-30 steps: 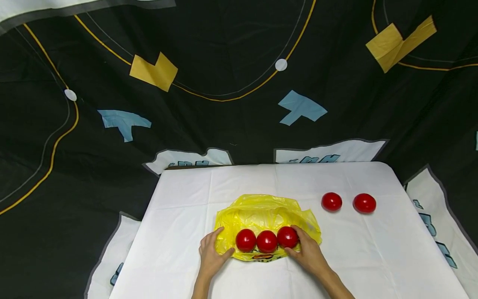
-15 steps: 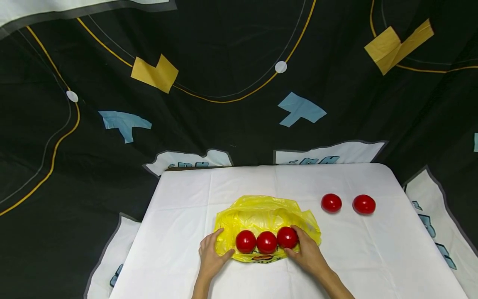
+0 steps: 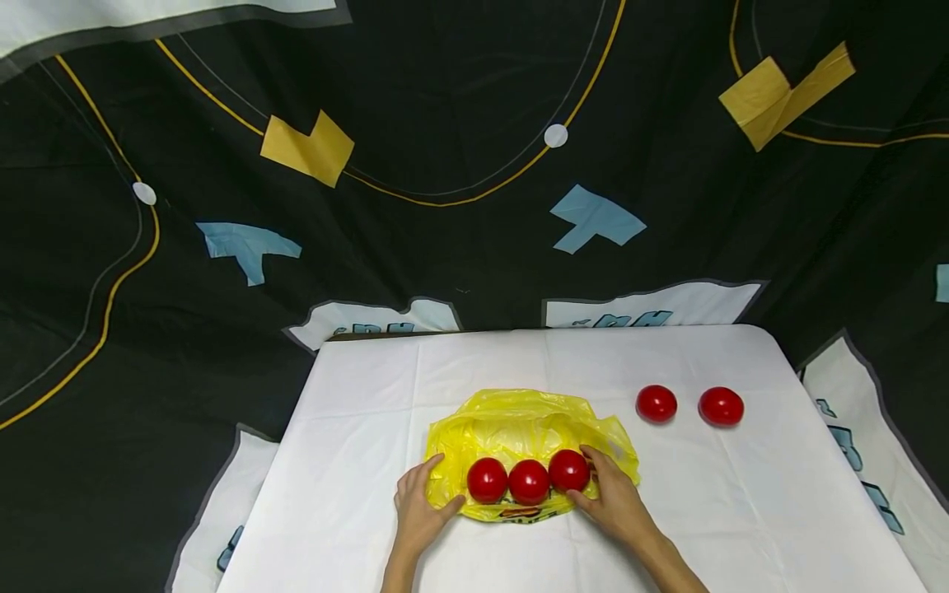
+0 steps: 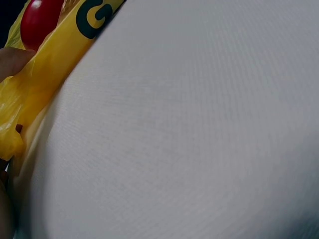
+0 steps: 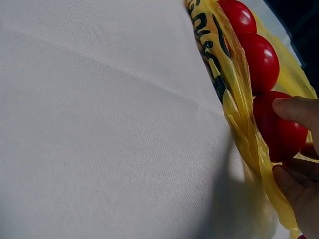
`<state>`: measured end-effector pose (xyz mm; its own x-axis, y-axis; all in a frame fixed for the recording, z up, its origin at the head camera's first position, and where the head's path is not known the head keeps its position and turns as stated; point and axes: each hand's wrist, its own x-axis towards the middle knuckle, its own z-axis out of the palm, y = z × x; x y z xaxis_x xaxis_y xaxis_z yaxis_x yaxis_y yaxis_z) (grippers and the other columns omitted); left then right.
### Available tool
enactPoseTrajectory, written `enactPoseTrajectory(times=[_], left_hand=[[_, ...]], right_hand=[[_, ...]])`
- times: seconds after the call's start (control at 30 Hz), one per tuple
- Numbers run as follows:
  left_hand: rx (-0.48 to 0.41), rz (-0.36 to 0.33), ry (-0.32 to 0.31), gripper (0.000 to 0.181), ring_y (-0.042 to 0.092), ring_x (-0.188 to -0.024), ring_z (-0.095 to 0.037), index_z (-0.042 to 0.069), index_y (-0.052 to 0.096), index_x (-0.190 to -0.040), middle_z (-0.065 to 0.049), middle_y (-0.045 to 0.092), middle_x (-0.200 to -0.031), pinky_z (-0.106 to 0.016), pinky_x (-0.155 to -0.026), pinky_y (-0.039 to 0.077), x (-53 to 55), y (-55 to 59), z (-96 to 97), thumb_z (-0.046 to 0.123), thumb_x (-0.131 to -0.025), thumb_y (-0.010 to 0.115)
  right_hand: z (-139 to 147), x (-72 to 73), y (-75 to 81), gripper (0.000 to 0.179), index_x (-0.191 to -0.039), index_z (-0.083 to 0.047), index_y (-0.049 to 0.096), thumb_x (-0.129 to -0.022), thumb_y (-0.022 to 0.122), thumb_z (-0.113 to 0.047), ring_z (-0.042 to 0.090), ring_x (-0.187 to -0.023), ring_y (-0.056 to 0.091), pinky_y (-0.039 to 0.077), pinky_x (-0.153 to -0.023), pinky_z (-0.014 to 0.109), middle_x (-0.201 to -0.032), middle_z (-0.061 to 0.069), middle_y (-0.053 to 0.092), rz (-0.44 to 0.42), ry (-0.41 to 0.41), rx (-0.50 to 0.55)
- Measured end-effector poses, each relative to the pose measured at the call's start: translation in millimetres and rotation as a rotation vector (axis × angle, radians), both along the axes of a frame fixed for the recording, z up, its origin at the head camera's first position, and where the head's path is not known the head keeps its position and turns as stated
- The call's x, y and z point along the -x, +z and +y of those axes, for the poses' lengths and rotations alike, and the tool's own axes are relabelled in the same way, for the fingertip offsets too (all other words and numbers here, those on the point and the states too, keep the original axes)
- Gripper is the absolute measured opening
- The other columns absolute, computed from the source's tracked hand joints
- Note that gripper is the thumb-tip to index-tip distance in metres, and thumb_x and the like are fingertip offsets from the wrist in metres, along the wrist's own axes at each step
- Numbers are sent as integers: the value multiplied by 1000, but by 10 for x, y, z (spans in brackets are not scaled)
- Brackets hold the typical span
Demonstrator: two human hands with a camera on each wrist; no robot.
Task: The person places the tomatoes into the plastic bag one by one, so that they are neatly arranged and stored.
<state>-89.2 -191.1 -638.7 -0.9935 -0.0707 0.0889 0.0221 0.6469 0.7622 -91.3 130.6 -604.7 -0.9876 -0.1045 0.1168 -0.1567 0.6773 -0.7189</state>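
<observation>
One table (image 3: 712,511): white-topped, flat beneath everything; best to work low on it, sliding rather than lifting.
Bag (image 3: 511,420): yellow, thin, crumpled, spread on the table between both hands; near rim folded up in front of left ball (image 3: 487,480), middle ball (image 3: 529,482) and right ball (image 3: 567,470). Likely to slump if slackened; best kept wide at both ends.
Right hand (image 3: 611,504): curled round the right ball, gripping lightly by the look of it, with a fingertip close to the bag's rim; better to steady the ball without dragging film along.
Left hand (image 3: 421,506): curled round the bag's left end, thumb over the film; probably most useful as a firm anchor, without tugging.
Bagged balls: red, glossy, side by side in a row behind the near rim; apt to roll, so press gently and evenly.
Loose balls (image 3: 656,404): two, beyond the bag to the right, apart from each other, clear of both hands; best not nudged.
Lettering (image 4: 83,24): dark, along the near rim; handy for checking that edge.
</observation>
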Motion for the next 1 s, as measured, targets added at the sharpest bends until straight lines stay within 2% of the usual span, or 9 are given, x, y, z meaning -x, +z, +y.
enactPoseTrajectory(times=[0.43, 0.73, 1.0], left_hand=[[0, 9, 8, 73, 29, -124, -31, 23, 51, -132, -9, 49, -127, -54, -102, 14, 2, -17, -1, 39, -68, 81], [-2, -10, 22, 74, 29, -123, -29, 25, 51, -132, -6, 49, -127, -55, -103, 13, 11, -43, -3, 37, -66, 82], [1, -11, 14, 74, 30, -123, -30, 25, 51, -132, -7, 49, -126, -55, -103, 13, 15, -21, -6, 39, -67, 81]], right_hand=[[59, -21, 74, 72, -131, 0, 49, -70, 84, -15, 26, -105, 60, 51, -86, 35, -125, 14, 56, -11, 5, 82], [145, -104, 261, 69, -130, -2, 51, -71, 83, -16, 25, -105, 60, 50, -88, 34, -122, 11, 59, -21, -20, 112], [325, -186, 409, 63, -128, -3, 53, -74, 82, -15, 20, -99, 62, 52, -83, 31, -115, 6, 63, 45, -28, 115]])
